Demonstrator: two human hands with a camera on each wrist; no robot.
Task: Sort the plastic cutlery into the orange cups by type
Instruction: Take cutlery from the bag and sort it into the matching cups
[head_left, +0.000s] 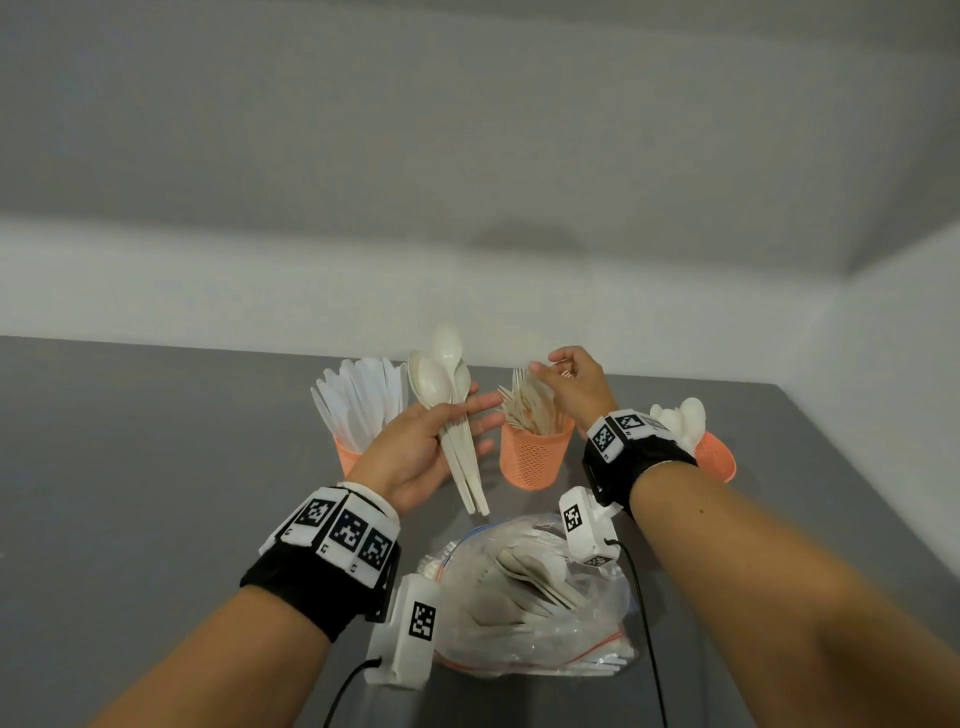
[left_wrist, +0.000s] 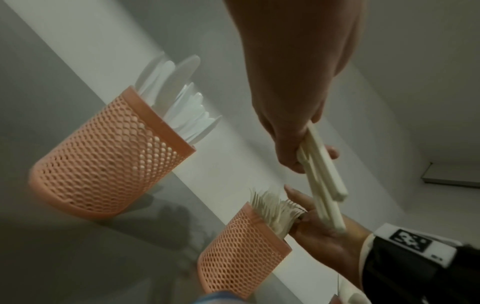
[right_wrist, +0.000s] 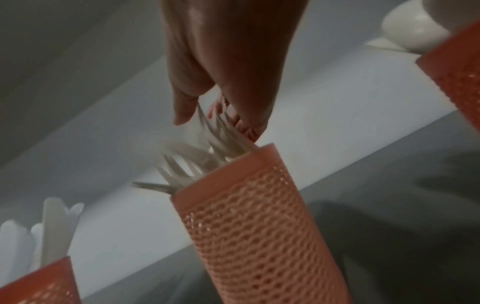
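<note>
My left hand (head_left: 457, 415) grips a bunch of cream plastic spoons (head_left: 441, 374) by the handles, bowls up, just left of the middle orange cup (head_left: 532, 460). The left wrist view shows their handles (left_wrist: 324, 185) sticking out below the curled fingers (left_wrist: 293, 152). That middle mesh cup holds several forks (head_left: 524, 410). My right hand (head_left: 550, 369) hovers over it, thumb and fingertips (right_wrist: 182, 111) pinching the tines of a fork (right_wrist: 218, 133) that stands in the cup (right_wrist: 259, 226). The left cup (head_left: 347, 457) holds white knives (head_left: 358, 400). The right cup (head_left: 719, 460) holds spoons (head_left: 680, 415).
A clear zip bag (head_left: 540, 597) with more cream cutlery lies on the grey table (head_left: 156, 467) between my forearms, close to me. The three cups stand in a row near the table's far edge, by the white wall. Camera cables hang from both wrists.
</note>
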